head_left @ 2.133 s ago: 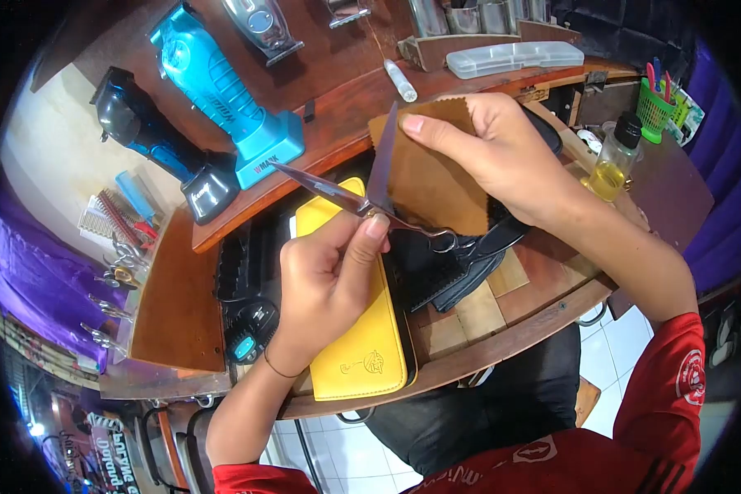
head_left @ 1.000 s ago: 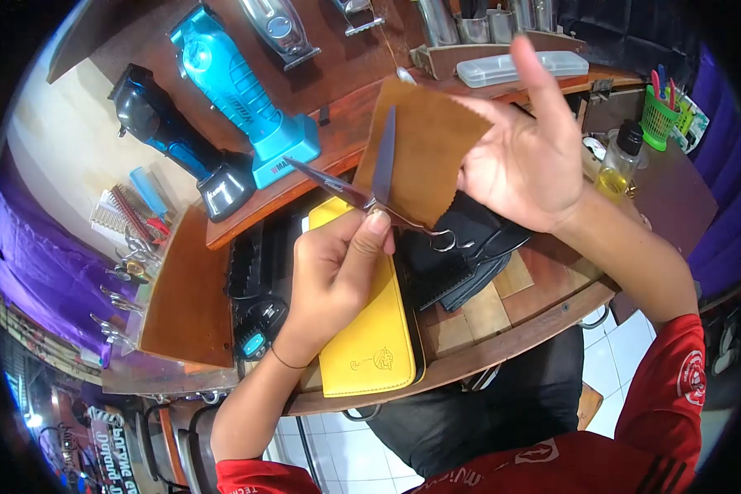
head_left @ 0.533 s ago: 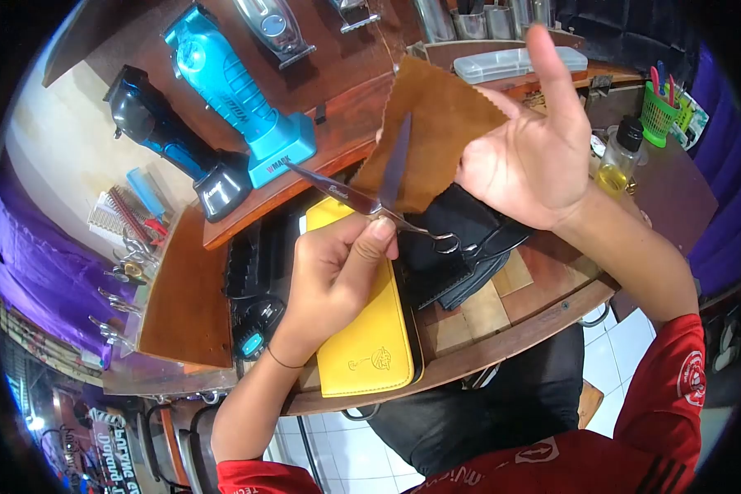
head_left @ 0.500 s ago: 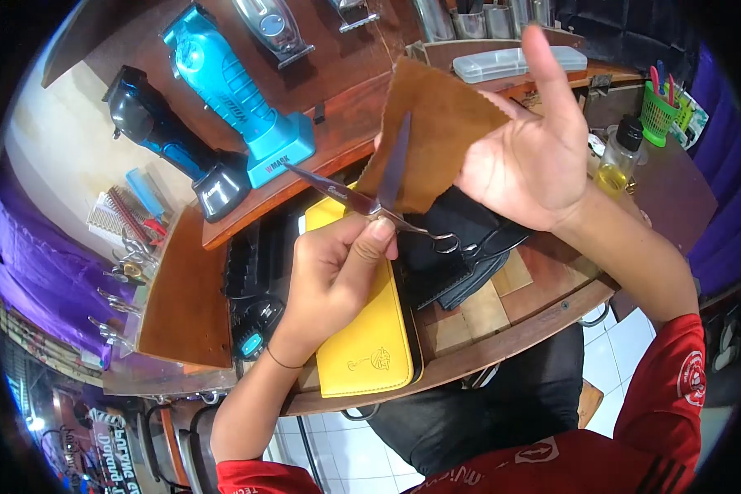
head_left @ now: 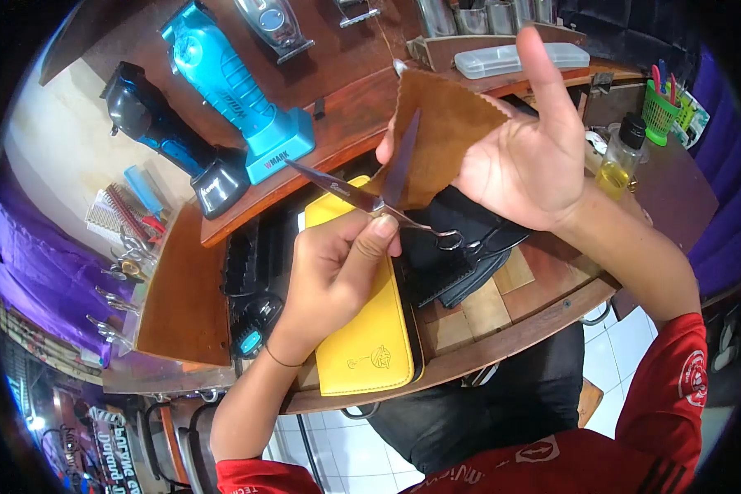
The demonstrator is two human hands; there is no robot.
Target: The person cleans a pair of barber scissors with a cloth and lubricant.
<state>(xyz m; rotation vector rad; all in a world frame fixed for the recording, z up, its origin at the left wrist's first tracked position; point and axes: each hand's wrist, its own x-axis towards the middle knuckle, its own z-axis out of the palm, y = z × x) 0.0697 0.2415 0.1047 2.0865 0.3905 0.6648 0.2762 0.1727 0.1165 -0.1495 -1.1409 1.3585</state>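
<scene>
My left hand is closed on a pair of scissors near their pivot, thumb on top. The blades are spread apart, one to the upper left and one upward over a brown cloth. My right hand supports that cloth with its palm up and thumb raised; some of its fingers are hidden behind the cloth. Below my left hand lies a yellow case. A black pouch rests beneath the cloth.
A blue clipper and a black clipper stand on the wooden shelf. At the right are a bottle of yellow liquid and a green basket. A clear plastic case lies at the back.
The cloth has shifted slightly to the right and changed its fold, and fingertips now show at its left edge and top. My left hand and the scissors have hardly moved.
</scene>
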